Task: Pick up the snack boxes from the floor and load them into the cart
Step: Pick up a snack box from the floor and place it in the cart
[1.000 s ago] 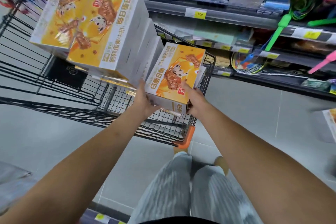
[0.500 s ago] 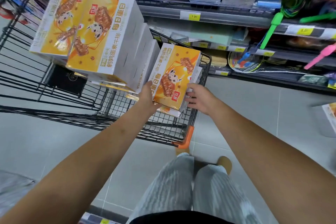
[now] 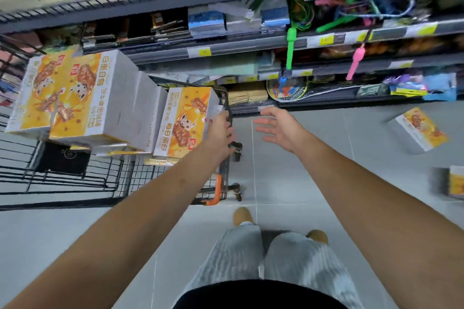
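Note:
Several yellow-and-white snack boxes [image 3: 75,98] are stacked in the black wire cart [image 3: 75,183]. The newest snack box [image 3: 184,120] stands upright at the cart's near right end. My left hand [image 3: 221,133] is at that box's right edge, with its fingers curled over the cart's end rim [image 3: 227,105]. Just right of the cart, my right hand [image 3: 278,128] hovers over the floor, fingers spread and holding nothing. Two more snack boxes lie on the floor at the right: one floor box [image 3: 419,130] near the shelf, and another floor box [image 3: 454,182] at the frame edge.
Store shelves [image 3: 251,42] with stationery, skipping ropes and rackets run along the far side of the aisle. The cart's orange corner bumper [image 3: 216,190] and a wheel [image 3: 237,192] sit just ahead of my feet. Grey tiled floor [image 3: 313,170] lies between me and the floor boxes.
Both hands set the box upright in the cart. My right hand has let go and swung right. My left hand shifted to the cart's end rim. The view turned right, revealing boxes on the floor.

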`<state>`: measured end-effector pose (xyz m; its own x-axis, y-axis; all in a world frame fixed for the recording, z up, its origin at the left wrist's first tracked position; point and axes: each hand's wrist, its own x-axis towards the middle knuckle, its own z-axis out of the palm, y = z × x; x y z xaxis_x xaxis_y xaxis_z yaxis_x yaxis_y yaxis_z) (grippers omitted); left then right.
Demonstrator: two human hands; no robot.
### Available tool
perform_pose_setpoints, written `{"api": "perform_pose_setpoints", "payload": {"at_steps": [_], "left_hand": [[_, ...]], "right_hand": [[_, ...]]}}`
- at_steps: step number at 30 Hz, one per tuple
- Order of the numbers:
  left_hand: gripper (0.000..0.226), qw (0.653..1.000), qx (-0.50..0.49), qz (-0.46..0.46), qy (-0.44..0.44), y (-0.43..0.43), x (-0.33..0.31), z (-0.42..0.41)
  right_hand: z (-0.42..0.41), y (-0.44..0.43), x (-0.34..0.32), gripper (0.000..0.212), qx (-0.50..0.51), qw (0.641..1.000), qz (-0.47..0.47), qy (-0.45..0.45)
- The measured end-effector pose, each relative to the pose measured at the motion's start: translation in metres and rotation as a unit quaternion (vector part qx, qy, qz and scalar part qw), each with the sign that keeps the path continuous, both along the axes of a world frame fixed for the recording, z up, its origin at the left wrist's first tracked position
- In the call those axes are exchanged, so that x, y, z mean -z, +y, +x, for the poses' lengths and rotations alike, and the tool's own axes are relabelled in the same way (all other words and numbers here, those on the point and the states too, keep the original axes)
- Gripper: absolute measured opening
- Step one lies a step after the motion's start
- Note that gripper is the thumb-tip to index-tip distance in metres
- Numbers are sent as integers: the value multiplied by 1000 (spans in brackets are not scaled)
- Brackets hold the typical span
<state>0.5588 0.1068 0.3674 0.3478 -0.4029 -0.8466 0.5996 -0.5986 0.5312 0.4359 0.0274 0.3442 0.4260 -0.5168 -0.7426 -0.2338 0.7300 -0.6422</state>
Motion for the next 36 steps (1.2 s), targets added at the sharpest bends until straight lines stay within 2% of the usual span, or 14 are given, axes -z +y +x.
{"api": "perform_pose_setpoints", "payload": {"at_steps": [3, 6, 10, 14, 20, 25, 29, 36], "left_hand": [[47, 999, 47, 3, -19, -23, -3, -40], [36, 995, 95, -4, -22, -52, -11, -96], [38, 984, 177, -13, -12, -87, -16, -187], [49, 963, 268, -12, -32, -117, -18, -279], [37, 935, 352, -16, -34, -150, -10, -378], [43, 903, 425, -30, -47, -174, -9, -447], [37, 881, 469, -27, -60, -201, -5, -488], [50, 867, 494, -7, -64, -281, 23, -538]], "right_hand": [[-56, -15, -9, 27, 34, 999, -6, -7], [-123, -31, -13, 27, 82, 997, -9, -9], [-216, -49, -14, 20, 142, 990, 0, 3], [-312, -66, -16, 23, 204, 979, -1, 10], [-424, -76, -19, 22, 284, 959, -6, 20], [-495, -83, -20, 18, 344, 939, 6, 21], [-534, -99, -11, 19, 378, 925, 17, 31], [-591, -154, 19, 28, 401, 913, 37, 58]]}}
